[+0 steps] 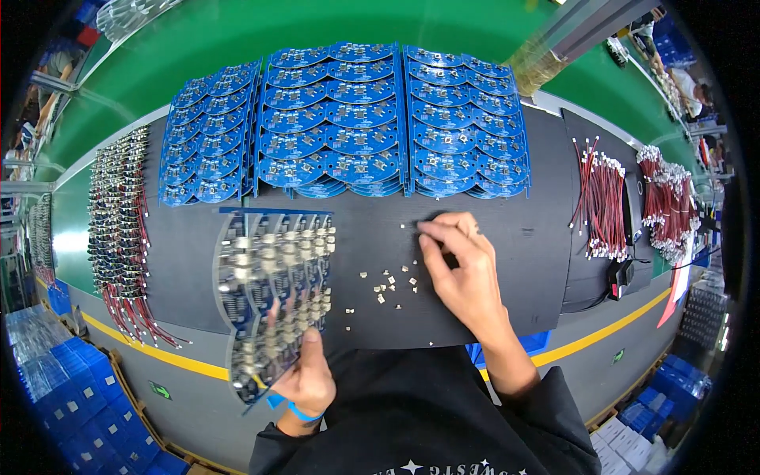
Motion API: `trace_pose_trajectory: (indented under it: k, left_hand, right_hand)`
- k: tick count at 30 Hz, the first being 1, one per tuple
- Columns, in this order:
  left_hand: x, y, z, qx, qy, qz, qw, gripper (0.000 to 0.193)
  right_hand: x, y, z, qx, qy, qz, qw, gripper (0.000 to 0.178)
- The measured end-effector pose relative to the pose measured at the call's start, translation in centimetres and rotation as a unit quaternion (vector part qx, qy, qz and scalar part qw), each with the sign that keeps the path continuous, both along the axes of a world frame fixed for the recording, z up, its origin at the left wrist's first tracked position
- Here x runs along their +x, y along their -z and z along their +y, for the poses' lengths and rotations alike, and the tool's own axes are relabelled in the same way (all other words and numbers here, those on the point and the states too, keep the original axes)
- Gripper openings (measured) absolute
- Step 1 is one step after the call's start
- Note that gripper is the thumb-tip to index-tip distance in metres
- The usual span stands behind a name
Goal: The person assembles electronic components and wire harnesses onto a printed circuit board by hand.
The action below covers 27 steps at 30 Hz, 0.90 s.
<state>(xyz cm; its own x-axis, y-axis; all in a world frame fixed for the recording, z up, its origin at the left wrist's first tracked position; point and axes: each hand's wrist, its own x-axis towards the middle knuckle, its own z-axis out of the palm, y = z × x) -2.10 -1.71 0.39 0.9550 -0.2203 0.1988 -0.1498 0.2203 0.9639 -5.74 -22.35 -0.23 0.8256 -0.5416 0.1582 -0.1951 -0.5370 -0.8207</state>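
Observation:
My left hand point(307, 381) grips the lower right edge of a circuit board panel point(273, 293), its thumb on top. The panel is tilted up off the table and bears rows of small metallic and dark parts, blurred in places. Over the black mat point(514, 261), my right hand point(469, 273) has thumb and forefinger drawn together. The fingertips are smeared, and whatever they may hold is too small to make out. Tiny pale connector pieces point(381, 299) lie scattered on the mat between my hands, with one white piece point(402, 226) just left of the right fingertips.
Stacks of blue circuit board panels point(328, 119) line the table's far side. At the left lies a bundle of boards with red wires point(119, 222). Red cables with white plugs point(606, 206) lie at the right. A metal post point(574, 39) rises at the back right.

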Motion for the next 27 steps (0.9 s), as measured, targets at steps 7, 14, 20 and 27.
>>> trace_pose_trajectory:
  k: [7, 14, 20, 27]
  left_hand:
    - [0.4, -0.9, 1.1, -0.077, -0.069, 0.051, 0.993, 0.065]
    - [0.6, -1.1, 1.3, -0.096, -0.125, 0.087, 0.984, 0.069]
    - [1.0, -0.9, 1.5, -0.1, -0.125, 0.069, 0.985, 0.069]
    - [1.1, -0.6, 2.4, -0.119, -0.095, 0.058, 0.987, 0.067]
  right_hand:
    - [0.9, 1.3, -0.9, -0.103, 0.086, 0.014, 0.991, 0.018]
    - [0.8, 1.6, -1.1, -0.132, 0.085, 0.016, 0.987, 0.016]
    - [1.2, 1.3, -1.2, -0.178, 0.056, 0.014, 0.982, 0.009]
    - [0.2, 0.3, -0.9, -0.012, -0.019, 0.025, 0.999, 0.016]
